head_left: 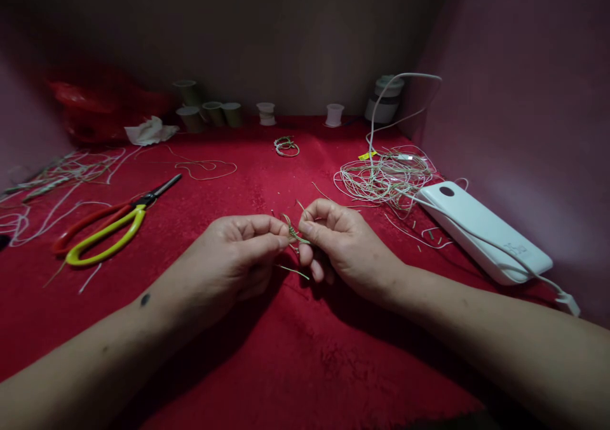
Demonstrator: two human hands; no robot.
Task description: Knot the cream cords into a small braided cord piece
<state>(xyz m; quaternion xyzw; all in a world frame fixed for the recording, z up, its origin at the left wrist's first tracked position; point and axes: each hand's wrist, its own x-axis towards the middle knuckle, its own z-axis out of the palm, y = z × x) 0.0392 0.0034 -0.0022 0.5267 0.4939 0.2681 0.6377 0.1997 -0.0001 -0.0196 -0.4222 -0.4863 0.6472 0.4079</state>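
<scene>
Between my two hands is a small knotted cord [292, 230], green and tan, with loose ends sticking out above and below it. My left hand [245, 249] pinches its left side between thumb and forefinger. From the other side, my right hand [333, 233] has thumb and forefinger closed on the cord, its lower fingers curled beneath. A pale green cord end [296, 272] hangs under the fingertips. Just how the strands cross at the knot is too small to make out.
Scissors with red and yellow handles [107, 236] lie at left, near tangled cords [76, 169]. At right are a cord heap [381, 179] and a white power bank [486, 233] with a cable. Behind stand thread spools [214, 114], a jar [384, 100] and a small cord loop [286, 146].
</scene>
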